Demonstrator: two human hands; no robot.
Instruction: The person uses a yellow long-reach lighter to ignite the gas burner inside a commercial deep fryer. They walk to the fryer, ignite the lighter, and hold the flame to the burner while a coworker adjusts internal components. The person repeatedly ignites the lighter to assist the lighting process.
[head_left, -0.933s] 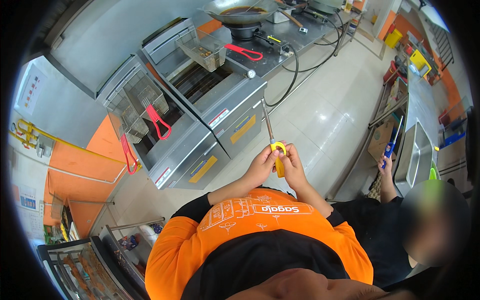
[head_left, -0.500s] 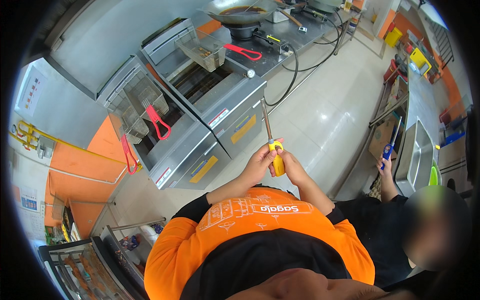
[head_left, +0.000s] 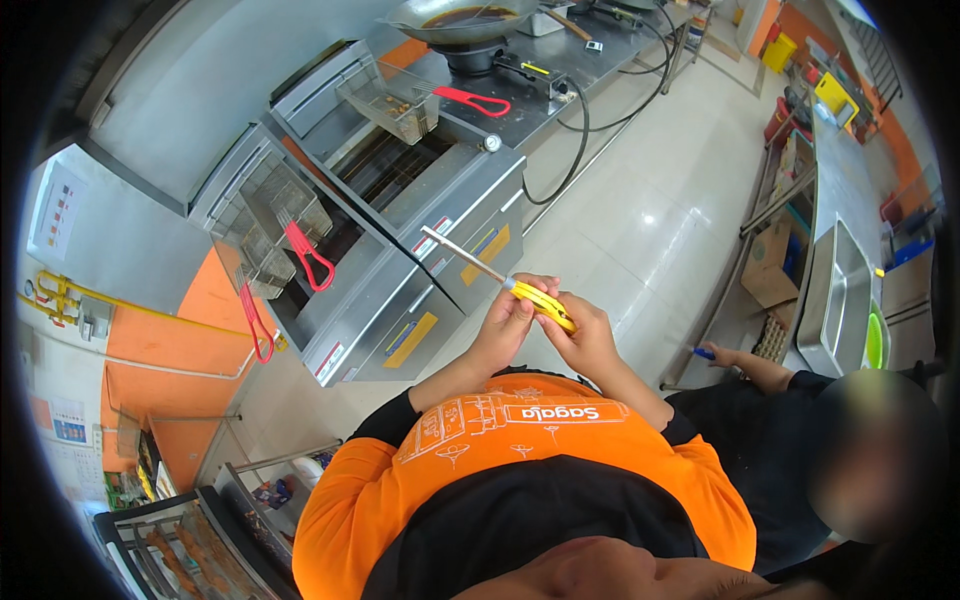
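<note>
Left of centre, red-handled wire baskets (head_left: 405,115) are set above the fryers (head_left: 360,275). At the frame's centre, the yellow lighter (head_left: 548,308) is gripped near its neck by the left hand (head_left: 503,333) and at its butt end by the right hand (head_left: 583,335), its tube angled to the upper left. It is already taken up; no flame is made out, though the tip is small. Farther right, a blue object (head_left: 704,352) is held by a co-worker's hand (head_left: 724,356).

The lighter's handle (head_left: 541,302) is yellow, basket handles (head_left: 298,240) red, shirt (head_left: 490,440) orange with white drawings.
</note>
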